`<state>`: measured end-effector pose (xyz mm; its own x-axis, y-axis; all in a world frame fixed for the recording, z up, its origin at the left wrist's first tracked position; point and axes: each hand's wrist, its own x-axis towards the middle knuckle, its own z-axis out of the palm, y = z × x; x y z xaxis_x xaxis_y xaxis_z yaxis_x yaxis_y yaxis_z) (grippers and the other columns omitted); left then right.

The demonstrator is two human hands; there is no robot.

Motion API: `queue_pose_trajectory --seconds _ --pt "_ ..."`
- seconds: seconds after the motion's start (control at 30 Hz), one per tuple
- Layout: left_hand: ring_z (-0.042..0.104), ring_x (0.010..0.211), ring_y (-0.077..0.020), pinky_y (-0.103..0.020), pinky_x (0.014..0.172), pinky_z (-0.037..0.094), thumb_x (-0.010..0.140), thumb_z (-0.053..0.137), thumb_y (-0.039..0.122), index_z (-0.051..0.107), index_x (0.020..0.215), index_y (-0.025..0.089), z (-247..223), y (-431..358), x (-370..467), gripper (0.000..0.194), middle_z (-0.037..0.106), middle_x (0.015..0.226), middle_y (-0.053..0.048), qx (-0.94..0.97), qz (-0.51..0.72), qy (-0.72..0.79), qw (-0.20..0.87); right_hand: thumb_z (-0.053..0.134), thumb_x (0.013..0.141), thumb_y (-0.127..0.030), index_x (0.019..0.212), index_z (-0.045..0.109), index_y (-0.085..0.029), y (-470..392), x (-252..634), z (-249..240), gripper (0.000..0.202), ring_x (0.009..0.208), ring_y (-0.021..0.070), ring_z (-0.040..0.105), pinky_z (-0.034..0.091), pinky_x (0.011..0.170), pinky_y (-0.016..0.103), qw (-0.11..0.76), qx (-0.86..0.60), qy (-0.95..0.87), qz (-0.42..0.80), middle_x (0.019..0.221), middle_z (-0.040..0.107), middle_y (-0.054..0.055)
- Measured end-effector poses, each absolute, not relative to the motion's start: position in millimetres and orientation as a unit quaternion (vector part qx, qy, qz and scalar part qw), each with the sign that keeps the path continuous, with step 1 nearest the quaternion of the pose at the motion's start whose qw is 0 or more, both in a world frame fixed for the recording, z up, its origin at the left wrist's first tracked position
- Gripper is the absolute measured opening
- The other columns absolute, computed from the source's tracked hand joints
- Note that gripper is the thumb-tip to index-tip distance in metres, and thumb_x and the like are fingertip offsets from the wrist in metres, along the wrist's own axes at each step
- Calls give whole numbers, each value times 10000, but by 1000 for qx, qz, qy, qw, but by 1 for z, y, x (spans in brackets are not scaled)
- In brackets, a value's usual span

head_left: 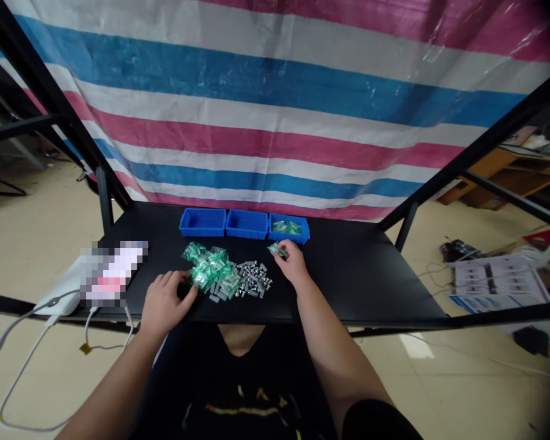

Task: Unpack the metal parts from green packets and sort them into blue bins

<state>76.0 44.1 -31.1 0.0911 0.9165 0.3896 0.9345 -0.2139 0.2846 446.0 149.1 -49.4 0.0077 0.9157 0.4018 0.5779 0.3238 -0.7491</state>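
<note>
My right hand pinches a small clear packet with green in it, just in front of the right blue bin. Several similar packets lie inside that bin. My left hand rests at the near left side of a pile of green packets, thumb and fingers apart and nothing seen between them; its fingertips are at the pile's edge. Beside the pile, to its right, small grey metal cylinders are scattered on the black table. What exactly the packets contain is too small to tell.
A middle blue bin and a left blue bin stand in line with the right one. On the left are a blurred-out phone-like device and a white box with cables. A striped sheet hangs behind the table between black frame bars.
</note>
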Motion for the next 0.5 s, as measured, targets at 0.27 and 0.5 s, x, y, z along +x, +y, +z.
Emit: queue_pose_trajectory --seconds 0.27,0.5 --pt "596 885 -263 -391 826 444 944 574 509 603 1021 227 -30 44 77 294 666 929 -52 -737 -245 -630 18 789 780 -447 907 722 -194 158 441 -44 291 821 187 694 580 762 315 562 -461 -587 357 993 726 73" --pt "591 877 -260 -391 828 447 942 578 512 610 1025 227 -32 44 77 299 660 922 -51 -734 -253 -631 23 797 775 -472 1425 559 -264 170 439 -45 723 1444 326 472 504 1116 456 686 -447 -500 283 1683 224 117"
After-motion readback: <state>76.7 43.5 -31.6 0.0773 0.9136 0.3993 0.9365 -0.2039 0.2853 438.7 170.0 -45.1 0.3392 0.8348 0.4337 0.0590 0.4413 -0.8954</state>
